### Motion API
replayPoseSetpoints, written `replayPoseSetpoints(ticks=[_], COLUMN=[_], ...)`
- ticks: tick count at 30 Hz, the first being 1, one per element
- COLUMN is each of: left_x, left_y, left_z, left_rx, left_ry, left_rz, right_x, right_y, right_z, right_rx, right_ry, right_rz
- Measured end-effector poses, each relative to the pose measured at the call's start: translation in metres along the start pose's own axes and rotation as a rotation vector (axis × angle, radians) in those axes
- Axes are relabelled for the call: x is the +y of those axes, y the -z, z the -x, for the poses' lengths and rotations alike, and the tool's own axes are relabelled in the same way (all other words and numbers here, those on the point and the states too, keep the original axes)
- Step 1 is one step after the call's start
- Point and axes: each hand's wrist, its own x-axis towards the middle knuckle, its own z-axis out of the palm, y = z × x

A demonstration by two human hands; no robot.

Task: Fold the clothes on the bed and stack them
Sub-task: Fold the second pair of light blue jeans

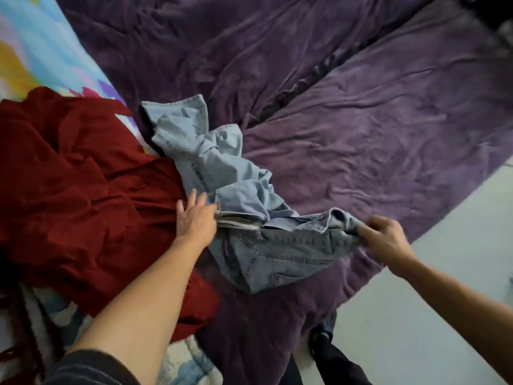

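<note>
Light blue jeans [222, 173] lie crumpled across the middle of the bed, legs trailing up to the left, waist end near me. My right hand [384, 240] grips the waistband at its right end. With straight fingers, my left hand [195, 218] rests on the left end of the waistband, at the edge of a dark red garment [77, 190] that is heaped on the left side.
A purple blanket [374, 140] covers most of the bed under the jeans. A bright multicoloured sheet [41, 51] shows at the upper left. The bed's edge runs along the right, with pale floor [444, 287] beyond and my dark-trousered legs [330, 354] below.
</note>
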Motion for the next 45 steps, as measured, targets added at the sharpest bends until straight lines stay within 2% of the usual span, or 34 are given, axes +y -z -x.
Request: replayPoseSetpoints(ticks=[3,6,8,10,12,16,19,22,23,25,26,28,30,32,34,36,40,45], left_x=[0.034,0.069,0.093,0.114,0.134,0.176,0.208,0.221,0.23,0.254,0.267,0.298,0.328,0.355,0.38,0.405,0.457,0.518], left_y=[0.017,0.061,0.101,0.144,0.186,0.243,0.266,0.287,0.297,0.316,0.325,0.34,0.357,0.377,0.4,0.417,0.438,0.458], left_z=[-0.001,-0.008,-0.017,-0.025,-0.028,-0.024,-0.016,-0.014,-0.015,-0.015,-0.016,-0.016,-0.019,-0.027,-0.041,-0.06,-0.114,-0.199], left_rx=[0.055,0.075,0.078,0.071,0.0,-0.116,-0.078,0.043,0.097,0.195,0.217,0.159,0.039,-0.048,-0.065,-0.012,0.234,0.277], left_ry=[-0.051,-0.016,-0.006,-0.058,-0.192,-0.442,-0.373,-0.223,-0.143,0.047,0.126,0.207,0.166,0.047,-0.07,-0.14,-0.206,-0.236], left_rz=[0.353,0.665,0.757,0.762,0.622,-0.035,-0.328,-0.401,-0.356,-0.089,0.121,0.621,0.964,1.108,1.131,1.084,0.869,0.64], right_x=[0.005,-0.002,-0.007,-0.014,-0.016,-0.01,0.01,0.028,0.034,0.043,0.045,0.043,0.041,0.039,0.039,0.039,0.039,0.038], right_y=[0.032,0.055,0.072,0.095,0.12,0.167,0.205,0.236,0.252,0.284,0.3,0.33,0.355,0.373,0.387,0.398,0.42,0.445], right_z=[-0.011,-0.014,-0.015,-0.013,-0.01,-0.013,-0.03,-0.048,-0.054,-0.069,-0.076,-0.09,-0.106,-0.122,-0.139,-0.157,-0.203,-0.265], right_rx=[0.112,0.24,0.31,0.238,0.04,-0.114,-0.109,-0.089,-0.086,-0.11,-0.117,-0.112,-0.091,-0.06,-0.011,0.049,0.142,0.163], right_ry=[-0.228,-0.36,-0.306,-0.142,0.059,0.426,0.521,0.515,0.499,0.445,0.407,0.341,0.308,0.278,0.25,0.226,0.212,0.21], right_rz=[-0.366,-0.579,-0.573,-0.484,-0.311,0.267,0.494,0.533,0.455,0.238,0.126,-0.045,-0.14,-0.18,-0.198,-0.186,-0.045,0.128])
